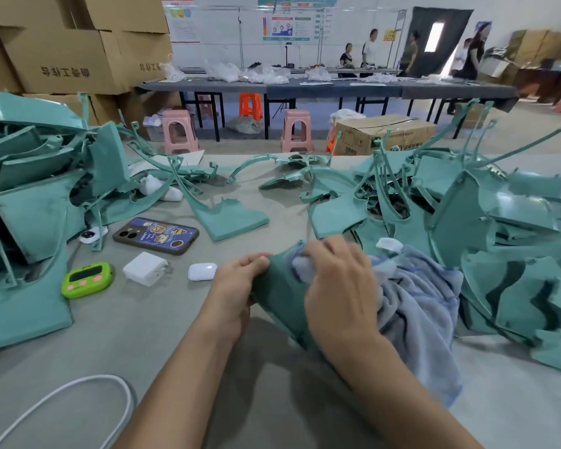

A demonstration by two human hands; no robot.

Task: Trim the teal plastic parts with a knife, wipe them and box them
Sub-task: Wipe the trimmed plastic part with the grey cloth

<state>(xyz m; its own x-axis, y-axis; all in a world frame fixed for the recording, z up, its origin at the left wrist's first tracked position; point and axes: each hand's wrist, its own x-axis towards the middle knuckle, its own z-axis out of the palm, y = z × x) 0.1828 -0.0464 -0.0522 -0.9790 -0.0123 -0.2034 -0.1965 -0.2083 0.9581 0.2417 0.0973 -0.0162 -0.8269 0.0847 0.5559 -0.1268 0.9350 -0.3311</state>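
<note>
Left hand (237,286) fingers pinching teal part (280,296) edge; right hand (339,286) fingers curled, pressing cloth (415,303) onto part.

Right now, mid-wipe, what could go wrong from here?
1. The cloth trails beside the right pile of teal parts; its loose end might snag on their thin prongs and drag pieces down.
2. The left hand grips only the edge of the held teal part while the right hand rubs, so the part may slip.
3. The phone and earbud case lie close; a swung part could knock them.
</note>
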